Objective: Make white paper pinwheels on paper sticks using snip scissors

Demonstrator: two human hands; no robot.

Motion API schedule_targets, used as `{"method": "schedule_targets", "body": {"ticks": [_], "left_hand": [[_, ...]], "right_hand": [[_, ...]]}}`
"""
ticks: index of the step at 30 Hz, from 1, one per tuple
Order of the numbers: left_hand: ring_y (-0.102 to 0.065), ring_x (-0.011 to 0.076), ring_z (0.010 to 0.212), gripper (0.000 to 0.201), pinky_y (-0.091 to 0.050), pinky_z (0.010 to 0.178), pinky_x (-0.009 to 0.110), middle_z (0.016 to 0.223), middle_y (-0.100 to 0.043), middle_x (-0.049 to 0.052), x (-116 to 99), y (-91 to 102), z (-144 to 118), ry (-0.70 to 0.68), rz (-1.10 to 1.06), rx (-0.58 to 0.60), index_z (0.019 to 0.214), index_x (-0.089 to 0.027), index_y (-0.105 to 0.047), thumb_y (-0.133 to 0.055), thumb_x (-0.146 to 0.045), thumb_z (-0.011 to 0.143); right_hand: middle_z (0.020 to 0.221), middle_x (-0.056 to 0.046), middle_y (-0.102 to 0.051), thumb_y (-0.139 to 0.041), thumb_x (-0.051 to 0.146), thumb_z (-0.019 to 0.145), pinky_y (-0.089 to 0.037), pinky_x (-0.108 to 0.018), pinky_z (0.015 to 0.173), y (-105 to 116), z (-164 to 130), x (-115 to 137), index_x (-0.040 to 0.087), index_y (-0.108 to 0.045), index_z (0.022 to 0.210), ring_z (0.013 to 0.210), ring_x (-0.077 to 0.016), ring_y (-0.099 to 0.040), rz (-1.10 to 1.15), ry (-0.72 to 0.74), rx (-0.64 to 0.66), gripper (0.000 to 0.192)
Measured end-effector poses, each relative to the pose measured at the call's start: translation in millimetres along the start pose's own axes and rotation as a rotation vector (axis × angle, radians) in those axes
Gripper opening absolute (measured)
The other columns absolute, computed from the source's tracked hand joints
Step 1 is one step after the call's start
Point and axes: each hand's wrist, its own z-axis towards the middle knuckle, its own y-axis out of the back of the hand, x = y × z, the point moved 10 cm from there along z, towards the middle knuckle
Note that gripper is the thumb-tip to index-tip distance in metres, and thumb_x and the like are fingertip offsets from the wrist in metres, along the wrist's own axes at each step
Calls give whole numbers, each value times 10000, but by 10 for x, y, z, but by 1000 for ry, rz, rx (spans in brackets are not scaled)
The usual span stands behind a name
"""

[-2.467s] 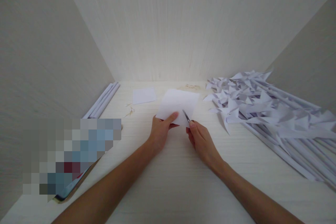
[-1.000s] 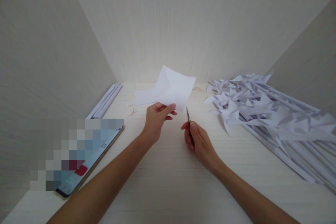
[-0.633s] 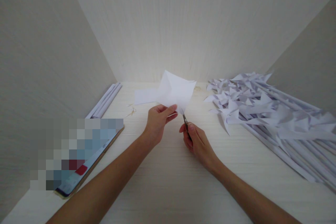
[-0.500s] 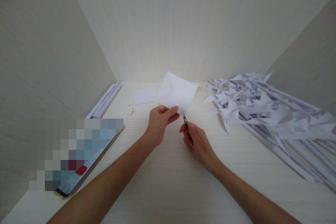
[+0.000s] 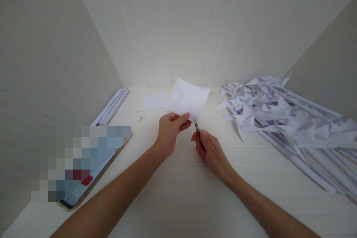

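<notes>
A creased square sheet of white paper (image 5: 189,98) is pinched near its lower edge between the thumb and fingers of my left hand (image 5: 170,130). My right hand (image 5: 209,147) is closed on a small pair of scissors (image 5: 198,129). The blades point up and away from me, with their tips at the paper's near corner, just right of my left thumb. My fingers hide most of the scissors' handles. Behind the left edge of the held sheet, another piece of white paper (image 5: 154,102) lies flat on the table.
Paper pinwheels (image 5: 251,111) on rolled paper sticks are heaped at the right. White paper rolls (image 5: 113,107) lie along the left wall, behind a phone (image 5: 83,187) that is partly pixelated. Thin scraps (image 5: 141,118) rest on the table (image 5: 173,208). Walls rise at the back and both sides.
The sheet's far corners have dipped very slightly. Both hands and the scissors stay in nearly the same place.
</notes>
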Motion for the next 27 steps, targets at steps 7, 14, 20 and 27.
{"method": "schedule_targets", "body": {"ticks": [7, 14, 20, 27], "left_hand": [[-569, 86, 555, 169, -489, 659, 271, 566, -598, 4, 12, -1, 5, -5, -10, 3, 522, -110, -536, -687, -185, 534], [-561, 78, 534, 177, -492, 643, 257, 533, -581, -7, 35, -6, -6, 6, -25, 5, 500, -111, -527, -690, -176, 527], [-565, 79, 542, 167, -489, 640, 246, 539, -586, -3, 52, -7, -13, 25, -35, 1, 515, -107, -537, -691, -170, 528], [-555, 74, 540, 165, -484, 640, 243, 554, -594, 4, 64, -28, -31, 49, -22, 15, 518, -101, -552, -699, -177, 517]], "right_hand": [[427, 89, -266, -293, 476, 835, -169, -178, 338, 18, -9, -11, 169, -448, 693, 358, -46, -228, -4, -9, -24, 372], [430, 90, -248, -310, 487, 822, -156, -179, 341, 35, -4, -28, 176, -424, 655, 361, -48, -208, 5, -23, -51, 372], [427, 89, -252, -315, 481, 822, -155, -179, 342, 60, -12, -33, 178, -422, 645, 359, -48, -208, -21, -24, -70, 367], [427, 88, -253, -317, 475, 825, -164, -180, 342, 65, 2, -21, 176, -427, 651, 357, -49, -218, -17, -17, -77, 363]]}}
